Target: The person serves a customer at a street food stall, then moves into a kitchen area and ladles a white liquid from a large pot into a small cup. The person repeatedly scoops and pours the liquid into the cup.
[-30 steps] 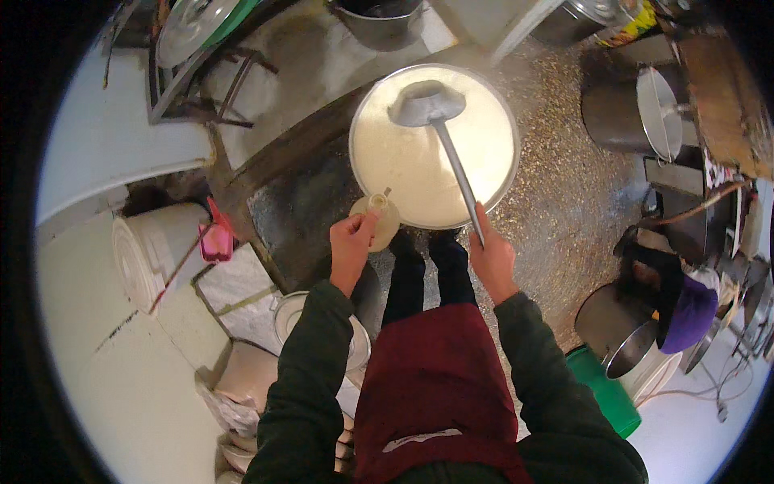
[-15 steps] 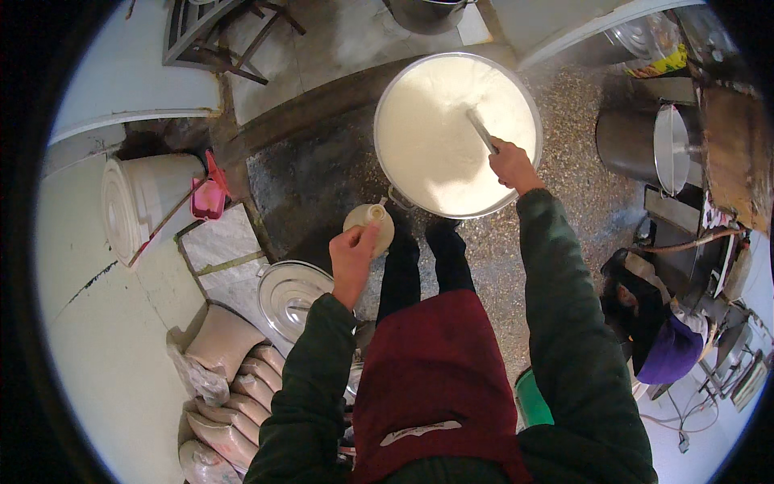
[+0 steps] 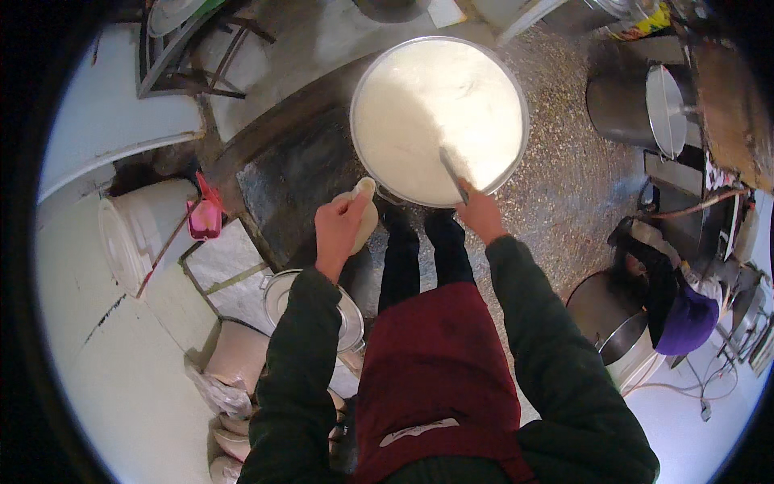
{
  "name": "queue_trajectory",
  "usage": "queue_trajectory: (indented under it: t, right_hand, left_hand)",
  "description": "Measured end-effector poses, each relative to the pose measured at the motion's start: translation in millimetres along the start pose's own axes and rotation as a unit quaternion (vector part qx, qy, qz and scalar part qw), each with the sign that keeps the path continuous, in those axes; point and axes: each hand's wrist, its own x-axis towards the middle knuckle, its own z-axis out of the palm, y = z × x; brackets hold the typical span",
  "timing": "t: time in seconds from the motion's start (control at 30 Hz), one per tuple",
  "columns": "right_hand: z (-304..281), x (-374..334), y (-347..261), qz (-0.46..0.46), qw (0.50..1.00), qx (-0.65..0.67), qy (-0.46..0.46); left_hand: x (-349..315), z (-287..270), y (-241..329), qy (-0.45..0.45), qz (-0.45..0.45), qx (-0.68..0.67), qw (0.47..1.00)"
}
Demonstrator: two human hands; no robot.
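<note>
Beside wide pot (image 3: pixel 526 133), right hand (image 3: pixel 481 214) grips grey handle (image 3: pixel 453 171) high, likely keeping clear of pale liquid (image 3: pixel 411 101); left hand (image 3: pixel 339 228) pinches jug (image 3: pixel 368 224) by neck, probably for balance

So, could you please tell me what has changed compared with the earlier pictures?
The ladle has gone down: its bowl, visible one second ago, is now hidden in the pale contents. Since the middle picture, the right hand has drawn it toward the person. Nothing was let go: the left hand still holds the pale container beside the pot.
</note>
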Motion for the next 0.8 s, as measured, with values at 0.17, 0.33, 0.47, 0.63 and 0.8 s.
queue_trajectory:
  t: [0.17, 0.33, 0.47, 0.63, 0.8]
  right_hand:
    - [18.8, -98.5, 23.2, 0.0, 0.99, 0.132, 0.054]
    - [12.7, -186.6, 29.6, 0.05, 0.974, 0.214, 0.057]
    - [6.3, -232.0, 25.5, 0.021, 0.968, 0.224, 0.115]
    - [-5.7, -261.7, 22.0, 0.02, 0.962, 0.236, 0.133]
    - [-24.2, -257.9, 21.4, -0.016, 0.963, 0.207, 0.171]
  left_hand:
    - [64.8, 31.5, 25.2, -0.124, 0.002, 0.211, 0.97]
    - [106.6, 86.9, 36.9, -0.153, 0.063, 0.349, 0.922]
    - [118.6, 111.7, 54.0, -0.145, 0.103, 0.408, 0.896]
    - [131.9, 107.6, 80.8, -0.124, 0.113, 0.463, 0.87]
    - [133.5, 74.6, 96.7, -0.103, 0.107, 0.397, 0.906]
